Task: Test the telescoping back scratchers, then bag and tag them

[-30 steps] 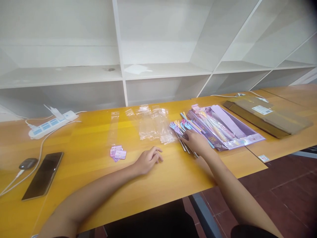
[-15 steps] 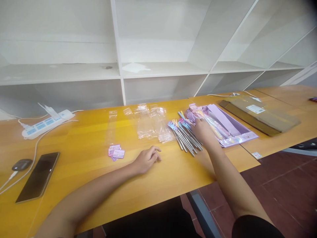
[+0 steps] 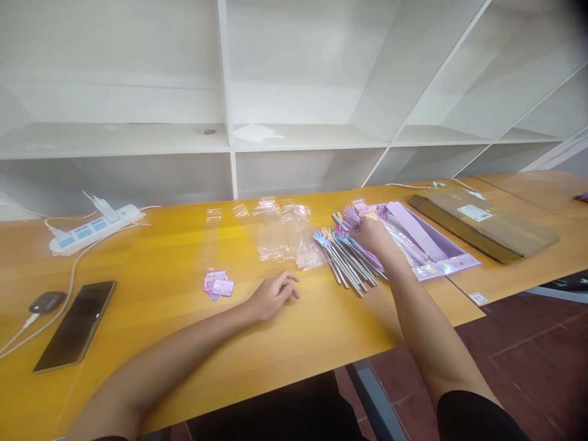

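Note:
My left hand (image 3: pixel 273 295) rests on the table with loosely bent fingers, holding nothing. On the right, my right hand (image 3: pixel 373 236) is closed round a purple back scratcher (image 3: pixel 353 215), whose hand-shaped head shows beyond my fingers. Below it lies a pile of back scratchers (image 3: pixel 351 263) with metal rods and coloured hand-shaped heads. Clear plastic bags (image 3: pixel 280 236) are spread to the left of this pile. Small pink-purple cards (image 3: pixel 219 286) lie stacked near a single clear bag (image 3: pixel 211 236). My right fingertips are partly hidden.
A purple box (image 3: pixel 448 251) with wrapped items stands right of the pile, beside a flat cardboard box (image 3: pixel 478 223). At the left are a power strip (image 3: pixel 97 231), a phone (image 3: pixel 76 324), a dark earbud case (image 3: pixel 47 302) and white cables. White shelving (image 3: pixel 307 138) rises behind the table (image 3: pixel 184 318).
A purple back scratcher now shows in my right hand, which has shifted slightly left over the pile. My left hand stays in place. The whole view has tilted a little upward.

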Demonstrator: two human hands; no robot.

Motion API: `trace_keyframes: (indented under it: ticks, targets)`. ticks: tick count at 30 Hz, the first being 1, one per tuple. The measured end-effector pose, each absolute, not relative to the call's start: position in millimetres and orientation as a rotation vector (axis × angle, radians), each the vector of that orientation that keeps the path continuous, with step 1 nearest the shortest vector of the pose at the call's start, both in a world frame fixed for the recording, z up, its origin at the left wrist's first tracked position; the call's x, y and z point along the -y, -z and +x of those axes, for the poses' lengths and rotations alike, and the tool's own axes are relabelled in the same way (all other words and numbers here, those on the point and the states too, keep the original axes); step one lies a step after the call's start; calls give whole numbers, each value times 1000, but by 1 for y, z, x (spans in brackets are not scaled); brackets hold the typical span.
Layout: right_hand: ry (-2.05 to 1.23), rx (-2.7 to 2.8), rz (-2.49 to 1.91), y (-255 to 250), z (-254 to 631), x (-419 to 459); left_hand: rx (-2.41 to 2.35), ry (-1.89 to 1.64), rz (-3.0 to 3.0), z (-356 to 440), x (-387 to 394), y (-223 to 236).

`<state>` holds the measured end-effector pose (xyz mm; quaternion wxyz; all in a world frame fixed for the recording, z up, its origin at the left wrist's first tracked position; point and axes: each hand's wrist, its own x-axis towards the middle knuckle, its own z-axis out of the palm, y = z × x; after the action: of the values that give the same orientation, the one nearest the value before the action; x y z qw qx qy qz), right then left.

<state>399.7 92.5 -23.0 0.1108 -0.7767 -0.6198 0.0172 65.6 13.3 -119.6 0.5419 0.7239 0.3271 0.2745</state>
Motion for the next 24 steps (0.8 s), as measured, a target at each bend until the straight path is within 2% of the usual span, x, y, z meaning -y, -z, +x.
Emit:
trace_keyframes:
  ticks: [4, 6, 8, 11, 14, 17, 21, 24]
  targets:
    - [-317, 1944, -1954, -25, 344, -73, -859, -828, 1668, 52, -31, 92]
    - [-580, 1998, -1585, -47, 309, -61, -891, -908, 1653, 42, -37, 71]
    - [-847, 2017, -1246, -65, 275, -52, -831, -964, 1584, 31, -38, 48]
    - [-1002, 2051, -983, -81, 234, -48, -660, -1020, 1431, 20, -33, 19]
    - [-994, 1931, -851, -86, 212, -55, -586, -1123, 1199, 17, -25, 5]
    - [-992, 1559, -695, -87, 203, -64, -622, -1128, 1102, 18, -22, 7]
    - [-940, 1306, -458, -92, 205, -66, -735, -999, 1247, 21, -25, 21]
    - [-773, 1328, -502, -96, 213, -61, -860, -937, 1414, 15, -25, 17]
